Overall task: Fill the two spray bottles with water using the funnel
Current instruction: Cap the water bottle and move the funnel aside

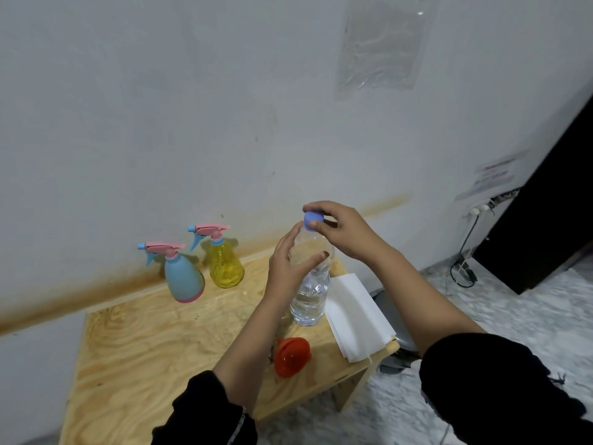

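Observation:
A clear water bottle (310, 297) stands upright on the wooden table (144, 342), partly filled. My left hand (288, 268) wraps around its upper body. My right hand (340, 229) pinches the bottle's blue cap (309, 220) at the top. A blue spray bottle (184, 277) and a yellow spray bottle (224, 263), both with pink trigger heads screwed on, stand at the back of the table by the wall. A red funnel (291, 356) lies on its side near the table's front edge, below the bottle.
A stack of white paper towels (356, 319) lies at the table's right edge. A grey bin (398, 342) sits on the floor just right of the table. A dark cabinet (552, 220) and a cable (462, 268) are at the far right.

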`<state>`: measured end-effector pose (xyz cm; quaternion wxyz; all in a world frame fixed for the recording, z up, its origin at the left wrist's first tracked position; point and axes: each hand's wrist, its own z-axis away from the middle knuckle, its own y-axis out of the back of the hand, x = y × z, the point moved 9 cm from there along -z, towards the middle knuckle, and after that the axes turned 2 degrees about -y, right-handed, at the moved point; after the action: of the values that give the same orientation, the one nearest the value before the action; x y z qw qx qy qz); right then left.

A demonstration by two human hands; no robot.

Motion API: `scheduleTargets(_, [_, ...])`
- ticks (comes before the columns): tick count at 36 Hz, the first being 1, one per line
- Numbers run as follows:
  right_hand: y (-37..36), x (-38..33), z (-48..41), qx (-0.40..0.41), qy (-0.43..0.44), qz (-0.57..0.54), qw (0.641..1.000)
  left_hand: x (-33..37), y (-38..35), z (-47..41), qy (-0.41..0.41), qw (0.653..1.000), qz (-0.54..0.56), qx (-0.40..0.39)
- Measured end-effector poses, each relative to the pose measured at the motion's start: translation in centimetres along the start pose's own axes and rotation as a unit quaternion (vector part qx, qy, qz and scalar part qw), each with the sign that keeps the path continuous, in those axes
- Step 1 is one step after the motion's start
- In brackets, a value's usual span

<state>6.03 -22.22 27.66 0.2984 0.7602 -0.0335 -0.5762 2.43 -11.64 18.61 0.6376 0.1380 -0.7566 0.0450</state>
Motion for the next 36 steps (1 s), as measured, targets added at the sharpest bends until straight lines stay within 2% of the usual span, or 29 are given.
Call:
scheduleTargets(15, [0.0,-1.3,-0.9,0.083,-0.004,0.175,0.981,0.2,0.3,0.8,-0.004,0.999,-0.016,0.038])
scheduleTargets(24, [-0.2,-1.2,0.0,0.162,-0.026,0.216,0.963,1.6,-0.2,2.8,-0.007,0.985,-0.116,0.13])
scheduleTargets(31, [0.5,-0.9,0.9,0.18,-0.032,0.187,0.965,1.4,0.2,2.1,-0.023,0.995,-0.089,0.049])
scheduleTargets(36, [0.2,0.8,0.8,0.143,-0.018,0.083,0.986,0.7,0.2,1.9,-0.051,0.992,-0.118,-0.013])
